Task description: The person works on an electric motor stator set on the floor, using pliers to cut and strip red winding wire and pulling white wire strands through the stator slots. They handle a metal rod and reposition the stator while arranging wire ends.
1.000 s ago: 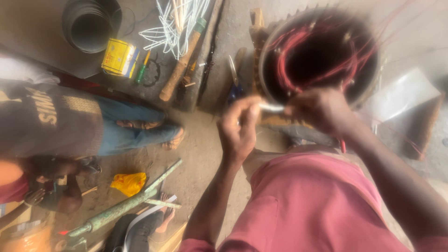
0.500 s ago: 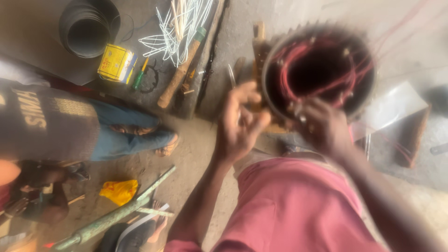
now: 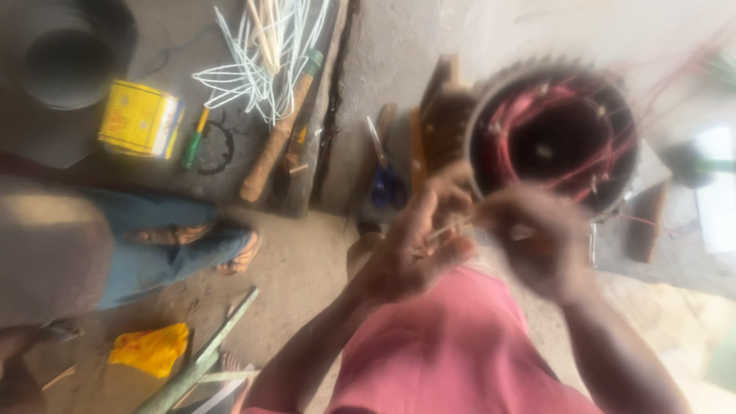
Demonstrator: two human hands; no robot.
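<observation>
Left hand pinches a thin pale strip, fingers closed on it. Right hand blurred, grip can't tell, just below round ribbed metal motor shell w/ red wire coils inside. Yellow box lies far left.

A yellow box lies on the floor at far left, just beside a dark round container; right of the box lies a green-handled screwdriver; a bundle of white strips spreads beyond a wooden-handled tool; blue-handled scissors lie further right; near left, a yellow bag rests beside a green pipe; another person's sandalled foot stands between.
</observation>
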